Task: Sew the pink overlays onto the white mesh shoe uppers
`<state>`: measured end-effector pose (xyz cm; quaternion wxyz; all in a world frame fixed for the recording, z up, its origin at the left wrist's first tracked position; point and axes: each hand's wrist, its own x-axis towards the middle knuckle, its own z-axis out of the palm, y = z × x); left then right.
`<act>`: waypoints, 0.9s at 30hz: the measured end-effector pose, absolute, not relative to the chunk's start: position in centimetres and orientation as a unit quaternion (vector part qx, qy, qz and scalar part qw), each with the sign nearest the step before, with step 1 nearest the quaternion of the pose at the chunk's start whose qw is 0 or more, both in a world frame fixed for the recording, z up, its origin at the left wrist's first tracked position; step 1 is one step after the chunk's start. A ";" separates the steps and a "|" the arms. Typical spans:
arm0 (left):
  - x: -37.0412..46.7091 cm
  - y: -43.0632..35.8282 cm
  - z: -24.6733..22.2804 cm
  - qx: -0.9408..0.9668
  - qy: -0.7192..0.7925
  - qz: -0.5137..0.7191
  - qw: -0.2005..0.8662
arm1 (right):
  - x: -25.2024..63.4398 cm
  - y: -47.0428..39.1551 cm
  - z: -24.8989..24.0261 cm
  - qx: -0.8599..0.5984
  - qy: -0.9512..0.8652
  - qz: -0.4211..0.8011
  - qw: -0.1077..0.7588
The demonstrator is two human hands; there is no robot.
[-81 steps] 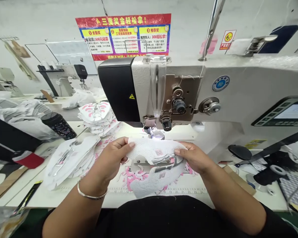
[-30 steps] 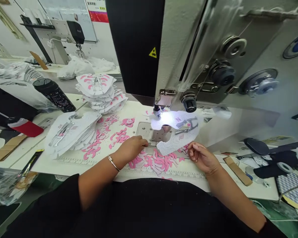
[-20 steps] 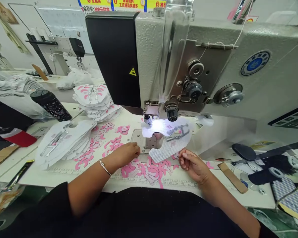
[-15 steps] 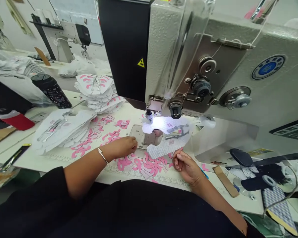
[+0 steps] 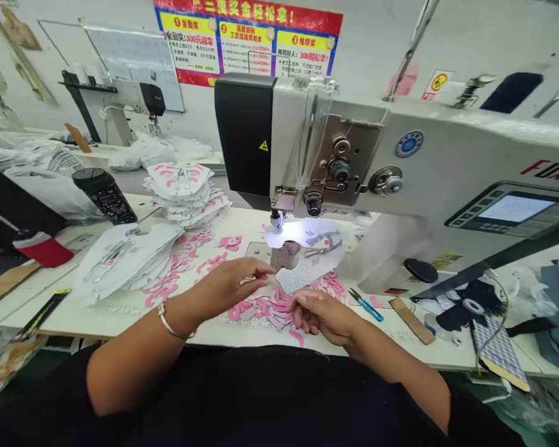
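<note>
Head view: both hands point(image 5: 279, 292) near white fabric piece point(image 5: 307, 267).

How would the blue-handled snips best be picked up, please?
I would grip the blue-handled snips by the handles, bringing the right hand in from the near right: they lie flat, handles angled towards the person's side and dark, pointed tips facing away to the left.

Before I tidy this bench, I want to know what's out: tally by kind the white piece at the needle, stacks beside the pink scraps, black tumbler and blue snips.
White piece at the needle: 1
Stacks of white pieces: 2
Black tumbler: 1
Blue snips: 1
Total: 5
</note>
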<state>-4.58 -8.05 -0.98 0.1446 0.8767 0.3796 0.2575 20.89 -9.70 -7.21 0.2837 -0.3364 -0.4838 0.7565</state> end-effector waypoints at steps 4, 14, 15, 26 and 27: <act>-4.3 -9.5 -0.7 0.926 0.235 0.295 0.012 | 17.6 -9.3 -4.8 -0.287 -0.460 0.796 0.270; -5.8 -8.0 -2.6 0.854 0.272 0.438 0.066 | 15.8 -7.1 -3.1 -0.298 -0.509 0.744 0.315; -5.5 -7.8 -2.5 0.826 0.302 0.450 0.152 | 15.8 -6.9 -3.0 -0.312 -0.535 0.712 0.330; -4.7 -2.4 0.6 0.601 0.453 0.421 0.506 | 16.6 -4.0 -0.2 -0.348 -0.838 0.051 0.418; -4.7 -1.6 0.6 0.592 0.461 0.434 0.498 | 16.9 -3.5 -0.5 -0.345 -0.837 -0.013 0.425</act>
